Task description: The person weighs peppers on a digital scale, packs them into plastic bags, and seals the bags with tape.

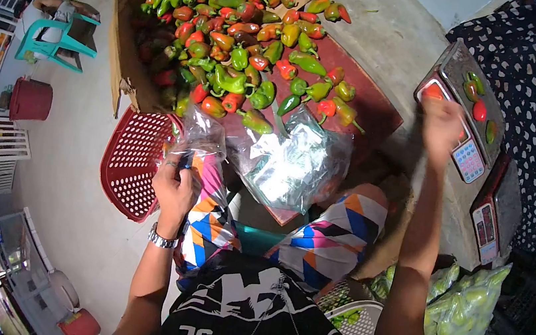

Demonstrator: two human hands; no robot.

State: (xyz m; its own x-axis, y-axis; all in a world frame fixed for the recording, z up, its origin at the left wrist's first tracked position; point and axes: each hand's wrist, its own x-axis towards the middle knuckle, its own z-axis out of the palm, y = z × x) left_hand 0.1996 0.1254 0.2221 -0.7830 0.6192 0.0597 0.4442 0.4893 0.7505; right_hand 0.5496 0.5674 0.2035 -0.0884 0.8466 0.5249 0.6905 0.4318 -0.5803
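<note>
My left hand (174,186) is closed, fingers pinched on the gathered edge of a clear plastic bag (205,134) above my left thigh. Beside it, a larger shiny clear plastic bag (295,161) spreads over the near edge of the red board (373,103). Out to the right, my right hand (442,125) is smeared by motion over the panel of a digital scale (470,159). A red-orange patch shows at its fingertips; I cannot tell whether it is a pepper or the display. On the scale's plate lie a red pepper (479,111) and green ones (472,87).
A cardboard box (119,49) spills red and green peppers (228,81) onto the board. A red perforated basket (131,164) stands at my left. To the right are a second scale (487,228) and a bag of green produce (464,312). A person sits near a teal chair (63,38).
</note>
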